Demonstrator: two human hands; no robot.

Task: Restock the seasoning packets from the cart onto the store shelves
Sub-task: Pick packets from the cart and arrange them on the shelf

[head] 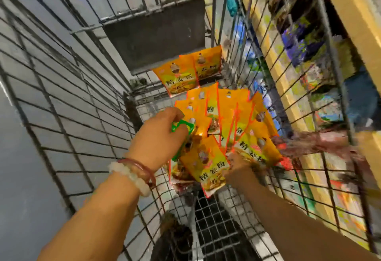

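Inside the wire cart [82, 116], both hands gather a fanned bundle of yellow seasoning packets [226, 120]. The left hand [158, 137] curls its fingers round a green-edged packet [181, 126] at the bundle's left side; the right hand [239, 170] grips the bundle from below, though blur hides how its fingers lie. Two more yellow packets [191, 71] lie further in. The packets look light, floppy and slick, so pinching the stacked edges together seems safest. The store shelves [309, 54] stand just right.
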